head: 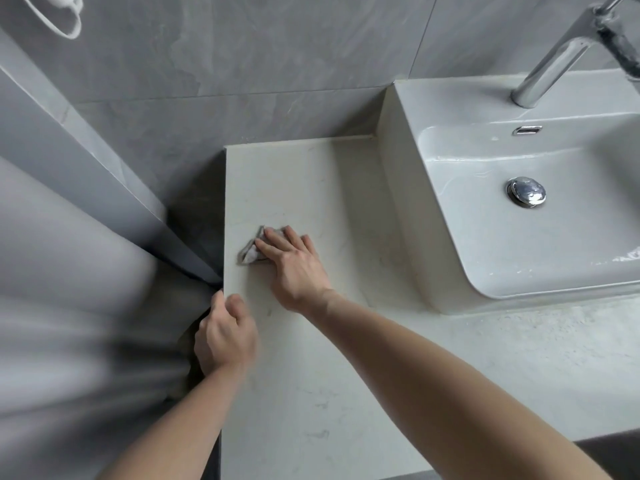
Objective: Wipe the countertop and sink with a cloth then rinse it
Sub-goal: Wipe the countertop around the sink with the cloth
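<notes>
A pale marble countertop [304,174] runs from the grey wall toward me. On it, near its left edge, lies a small grey cloth [250,251]. My right hand [294,261] presses flat on the cloth with straight fingers, covering most of it. My left hand [225,336] grips the countertop's left edge, thumb on top and fingers curled over the side. A white rectangular sink [408,188] stands on the counter at the right, with a chrome drain plug [526,191] in its basin.
A chrome tap [554,64] rises behind the basin at the top right. Grey tiled walls close the back and left. A white curved fixture [62,265] fills the lower left beside the counter. A white ring [65,15] hangs at the top left.
</notes>
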### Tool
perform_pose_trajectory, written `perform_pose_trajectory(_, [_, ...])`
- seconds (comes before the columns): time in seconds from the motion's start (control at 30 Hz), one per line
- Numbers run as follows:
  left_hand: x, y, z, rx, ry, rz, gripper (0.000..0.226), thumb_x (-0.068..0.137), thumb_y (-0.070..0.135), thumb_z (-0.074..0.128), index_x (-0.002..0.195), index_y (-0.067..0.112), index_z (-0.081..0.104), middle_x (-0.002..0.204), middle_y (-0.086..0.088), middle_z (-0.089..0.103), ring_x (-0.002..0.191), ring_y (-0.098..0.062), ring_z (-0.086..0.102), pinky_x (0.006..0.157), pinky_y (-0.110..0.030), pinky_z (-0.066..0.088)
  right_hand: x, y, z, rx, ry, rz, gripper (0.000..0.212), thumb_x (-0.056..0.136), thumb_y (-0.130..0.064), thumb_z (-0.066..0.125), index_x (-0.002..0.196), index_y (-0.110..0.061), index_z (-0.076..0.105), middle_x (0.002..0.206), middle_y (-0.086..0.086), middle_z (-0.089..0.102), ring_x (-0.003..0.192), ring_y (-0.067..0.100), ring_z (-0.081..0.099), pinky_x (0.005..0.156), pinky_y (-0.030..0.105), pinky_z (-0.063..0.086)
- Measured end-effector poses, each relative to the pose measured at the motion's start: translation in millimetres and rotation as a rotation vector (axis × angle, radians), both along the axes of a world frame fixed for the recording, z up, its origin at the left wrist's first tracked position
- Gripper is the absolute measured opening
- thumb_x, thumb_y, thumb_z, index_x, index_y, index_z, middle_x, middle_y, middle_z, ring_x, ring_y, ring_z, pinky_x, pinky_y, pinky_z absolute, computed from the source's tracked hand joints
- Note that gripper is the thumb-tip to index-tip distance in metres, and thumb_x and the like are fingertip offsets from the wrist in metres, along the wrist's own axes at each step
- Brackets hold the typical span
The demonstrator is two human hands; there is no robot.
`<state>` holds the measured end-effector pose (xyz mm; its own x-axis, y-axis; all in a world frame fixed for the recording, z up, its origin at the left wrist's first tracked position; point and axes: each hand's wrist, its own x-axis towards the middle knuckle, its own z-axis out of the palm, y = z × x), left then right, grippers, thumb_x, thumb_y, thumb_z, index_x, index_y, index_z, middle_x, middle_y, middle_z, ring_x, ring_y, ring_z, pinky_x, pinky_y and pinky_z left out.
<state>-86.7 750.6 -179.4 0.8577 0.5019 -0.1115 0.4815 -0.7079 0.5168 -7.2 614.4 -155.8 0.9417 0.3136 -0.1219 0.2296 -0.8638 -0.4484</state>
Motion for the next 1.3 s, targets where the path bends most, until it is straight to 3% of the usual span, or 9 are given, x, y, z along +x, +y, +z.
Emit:
perform_pose_trajectory(0.17, [0,1,1,-0.006,0.030,0.000,0.034,0.102,0.037,0.028,0.106,0.014,0.054,0.106,-0.030,0.067,0.098,-0.050,0.061,0.079,-0.049,0.046,-80,-38,-3,0.060,-0.011,0.032,0.072,0.078,-0.022,0.039,0.149,-0.023,0.052,0.162,-0.003,0.042,0.150,0.031,0.032,0.120,0.048,0.026])
perform_pose_trajectory(0.27, [0,1,2,-0.018,0.027,-0.019,0.039,0.102,0.037,0.026,0.111,0.012,0.054,0.110,-0.028,0.067,0.102,-0.050,0.060,0.081,-0.049,0.045,-145,-64,-5,0.058,0.004,0.047,0.075,0.079,-0.018,0.044,0.153,-0.029,0.046,0.167,-0.010,0.031,0.157,0.024,0.020,0.126,0.046,0.018])
perform_pose_trajectory(0.37, [-1,2,4,-0.037,0.029,-0.026,0.038,0.100,0.039,0.022,0.101,0.013,0.050,0.106,-0.029,0.065,0.101,-0.049,0.059,0.082,-0.050,0.043,-196,-96,-8,0.046,0.005,0.012,0.079,0.083,-0.014,0.054,0.158,-0.034,0.037,0.169,-0.017,0.020,0.160,0.014,0.008,0.128,0.044,0.014])
perform_pose_trajectory(0.63, [-1,1,4,-0.031,0.035,-0.023,0.040,0.097,0.036,0.022,0.106,0.009,0.051,0.108,-0.034,0.063,0.104,-0.053,0.056,0.091,-0.053,0.042,-237,-200,-13,-0.032,-0.055,-0.464,0.075,0.092,-0.005,0.057,0.157,-0.036,0.038,0.167,-0.019,0.025,0.158,0.012,0.018,0.127,0.042,0.022])
perform_pose_trajectory(0.83, [-1,0,4,-0.043,0.049,-0.017,0.039,0.097,0.037,0.023,0.104,0.010,0.050,0.108,-0.035,0.062,0.105,-0.053,0.055,0.092,-0.053,0.041,-229,-280,-5,-0.039,-0.071,-0.902,0.058,0.100,-0.008,0.047,0.153,-0.031,0.047,0.164,-0.017,0.034,0.155,0.014,0.026,0.126,0.043,0.026])
perform_pose_trajectory(0.97, [-2,0,7,-0.046,0.057,-0.010,0.037,0.098,0.036,0.024,0.104,0.010,0.049,0.108,-0.035,0.062,0.105,-0.053,0.055,0.091,-0.053,0.042,-209,-308,1,-0.055,-0.042,-1.139,0.065,0.094,-0.008,0.039,0.153,-0.035,0.045,0.164,-0.016,0.034,0.154,0.013,0.026,0.124,0.044,0.029])
perform_pose_trajectory(1.07, [-1,0,6,-0.038,0.064,-0.004,0.037,0.098,0.036,0.024,0.106,0.010,0.049,0.109,-0.035,0.062,0.105,-0.053,0.055,0.092,-0.054,0.042,-208,-295,1,-0.061,-0.062,-1.084,0.064,0.094,-0.003,0.042,0.151,-0.029,0.050,0.163,-0.012,0.038,0.154,0.015,0.028,0.123,0.046,0.032])
perform_pose_trajectory(1.2, [1,-1,4,-0.010,0.085,0.011,0.047,0.093,0.041,0.019,0.110,0.010,0.051,0.109,-0.034,0.063,0.106,-0.053,0.055,0.099,-0.055,0.040,-226,-237,-8,0.006,-0.095,-0.778,0.066,0.090,0.006,0.049,0.149,-0.022,0.054,0.162,-0.009,0.040,0.155,0.021,0.029,0.124,0.047,0.030])
perform_pose_trajectory(1.3, [1,-1,5,0.001,0.110,0.011,0.055,0.093,0.044,0.018,0.119,0.010,0.051,0.112,-0.033,0.063,0.106,-0.054,0.055,0.099,-0.055,0.041,-224,-184,-13,0.036,-0.073,-0.592,0.074,0.084,-0.001,0.045,0.152,-0.027,0.049,0.164,-0.011,0.035,0.157,0.018,0.022,0.127,0.044,0.022])
